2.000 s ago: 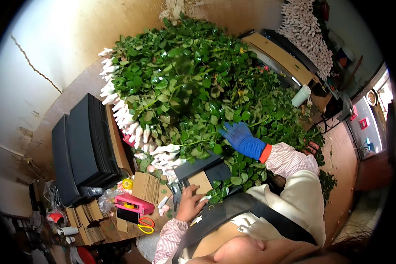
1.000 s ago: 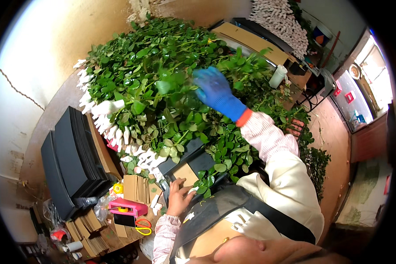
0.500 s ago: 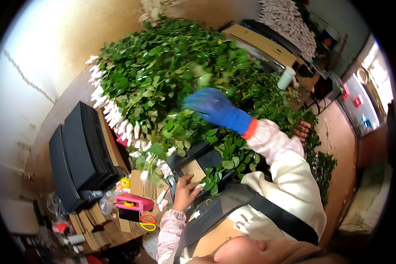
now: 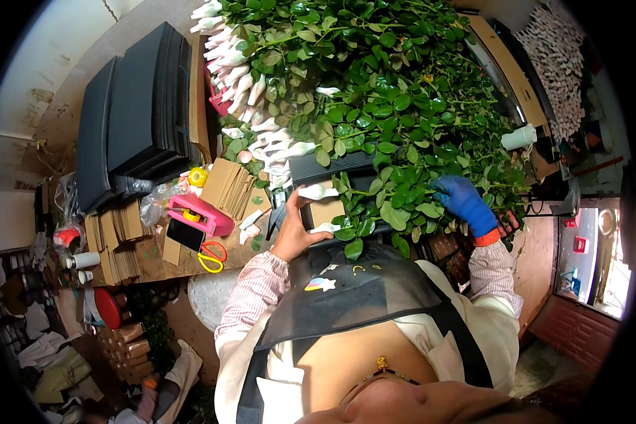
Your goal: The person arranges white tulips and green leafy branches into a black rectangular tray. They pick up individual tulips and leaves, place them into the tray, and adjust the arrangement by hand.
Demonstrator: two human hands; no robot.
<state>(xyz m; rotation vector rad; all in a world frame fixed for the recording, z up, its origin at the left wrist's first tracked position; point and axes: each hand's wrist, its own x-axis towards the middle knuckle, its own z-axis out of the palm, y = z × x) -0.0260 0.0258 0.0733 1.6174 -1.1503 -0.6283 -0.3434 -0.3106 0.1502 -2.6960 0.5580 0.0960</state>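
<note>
My left hand [image 4: 294, 230] curls round the left edge of a tan cardboard piece [image 4: 324, 210] in a black tray [image 4: 318, 165]; white net-sleeved buds [image 4: 318, 192] with leafy stems lie across it. My right hand [image 4: 458, 198], in a blue glove, is closed on a green leafy stem [image 4: 410, 191] right of the tray, fingertips partly hidden in leaves. Beyond both hands is a large pile of rose foliage [image 4: 374, 63], more white-sleeved buds [image 4: 237, 67] along its left side.
Black boards [image 4: 145, 99], cardboard sheets [image 4: 226, 184], a pink tool [image 4: 208, 219], phone [image 4: 184, 237] and yellow-red scissors [image 4: 212, 261] are left. A white roll [image 4: 518, 138] is right. A stool [image 4: 109, 308] and another person's legs [image 4: 180, 374] are lower left.
My gloved right hand has come back from over the pile to the tray's right. Another bud now lies on the cardboard by my left hand. The view has shifted, showing more floor.
</note>
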